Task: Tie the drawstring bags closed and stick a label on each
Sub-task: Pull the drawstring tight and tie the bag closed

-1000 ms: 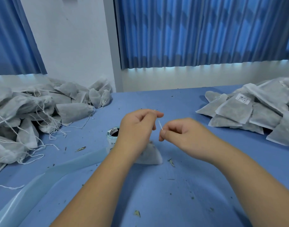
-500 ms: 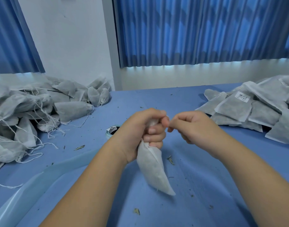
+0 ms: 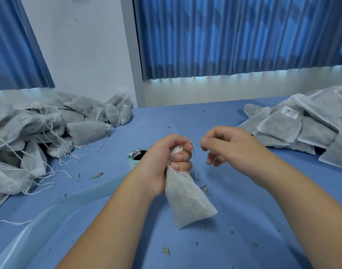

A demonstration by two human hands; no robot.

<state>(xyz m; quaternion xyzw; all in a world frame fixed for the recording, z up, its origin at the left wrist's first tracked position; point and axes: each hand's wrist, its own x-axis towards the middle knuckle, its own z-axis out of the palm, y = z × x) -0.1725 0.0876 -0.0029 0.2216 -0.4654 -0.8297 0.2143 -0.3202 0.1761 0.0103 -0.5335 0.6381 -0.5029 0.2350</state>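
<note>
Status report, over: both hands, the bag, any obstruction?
Left hand grips drawstring bag at its neck. Right hand beside it, fingers curled; whether it pinches anything is unclear. No obstruction between hands.

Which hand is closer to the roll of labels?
Left. The left hand, gripping the bag, is beside the label roll; the right hand hovers farther off, beyond the left.

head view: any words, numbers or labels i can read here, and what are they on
White label on the top bag of the right pile: a barcode above a line of characters, too blurred to read.
Small label on the label roll by the left wrist: dark marks, too small to read.
No other text is visible.
</note>
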